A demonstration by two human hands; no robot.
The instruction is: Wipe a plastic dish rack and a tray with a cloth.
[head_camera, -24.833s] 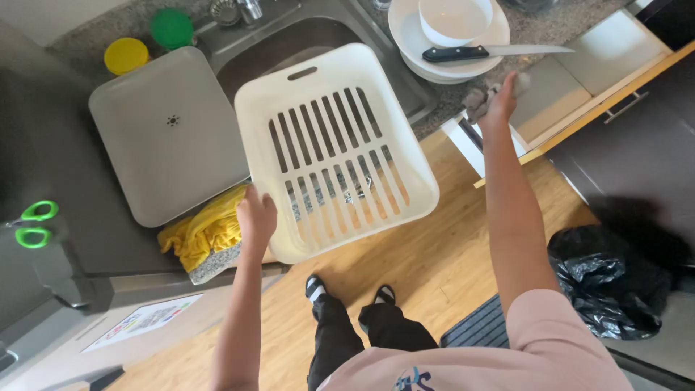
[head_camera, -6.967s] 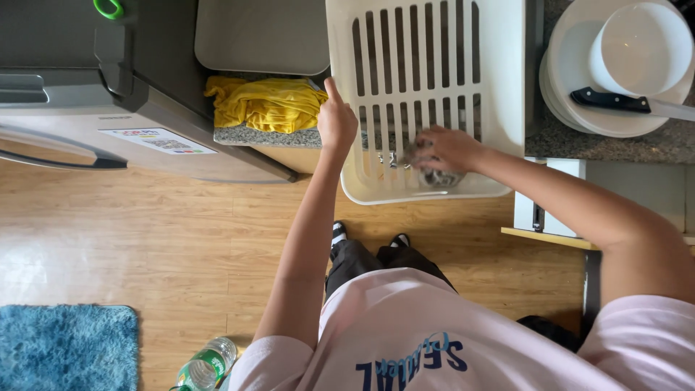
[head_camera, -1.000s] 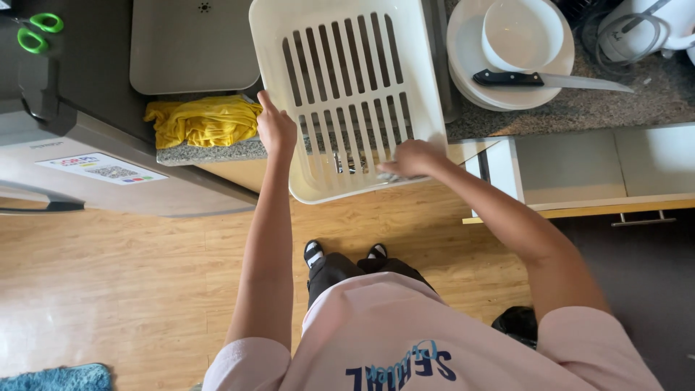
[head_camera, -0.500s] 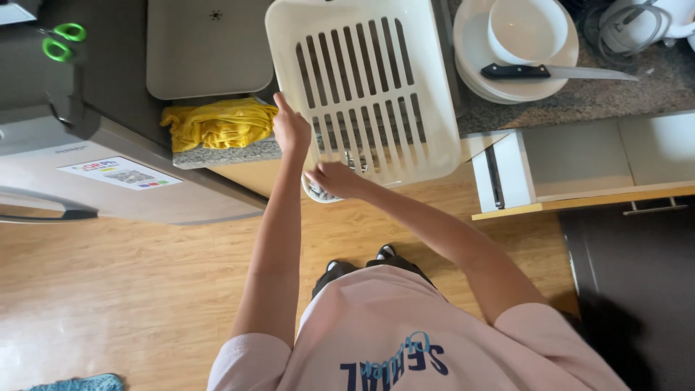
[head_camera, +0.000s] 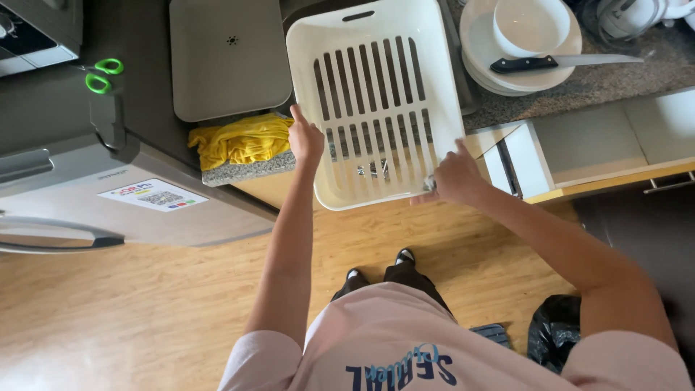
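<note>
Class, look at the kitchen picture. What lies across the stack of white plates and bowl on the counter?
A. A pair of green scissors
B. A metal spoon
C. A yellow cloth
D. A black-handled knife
D: a black-handled knife rests across the white plates beside the bowl, while the green scissors lie far to the left and the yellow cloth sits by the left hand.

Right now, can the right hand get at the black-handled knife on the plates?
Probably yes. The right hand sits at the white dish rack's right rim, and the knife lies exposed across the plates, with nothing between.
</note>
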